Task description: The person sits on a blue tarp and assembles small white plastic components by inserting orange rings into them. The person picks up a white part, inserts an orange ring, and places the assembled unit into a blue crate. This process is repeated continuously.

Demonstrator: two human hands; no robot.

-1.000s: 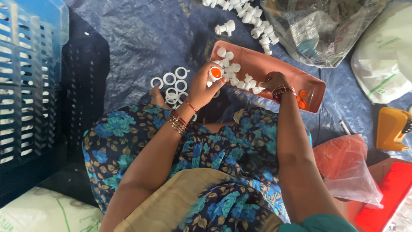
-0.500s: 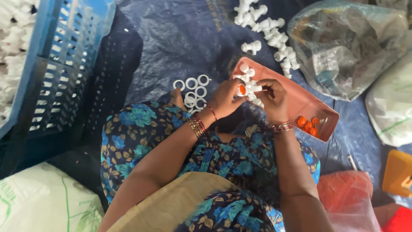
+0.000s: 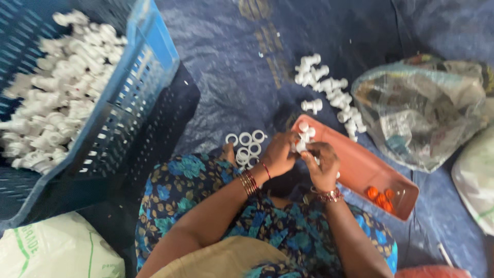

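Note:
My left hand (image 3: 278, 153) and my right hand (image 3: 321, 163) meet over the near end of a long salmon-pink tray (image 3: 360, 167). Both pinch one small white plastic fitting (image 3: 300, 146) between their fingertips. More white fittings (image 3: 305, 128) lie in that end of the tray, and a few orange caps (image 3: 381, 197) sit at its far right end. Several white rings (image 3: 246, 146) lie on the blue tarp just left of my left hand. My lap is covered in blue floral cloth (image 3: 288, 231).
A blue slotted crate (image 3: 128, 110) full of white fittings (image 3: 56, 92) stands at the left. A loose heap of white fittings (image 3: 327, 87) lies beyond the tray. A clear plastic bag (image 3: 427, 110) sits at the right, a white sack (image 3: 51, 247) at the bottom left.
The view has swung left, bringing the crate into sight. My hands have drawn together over the tray's end; the orange cap seen in my left hand earlier no longer shows.

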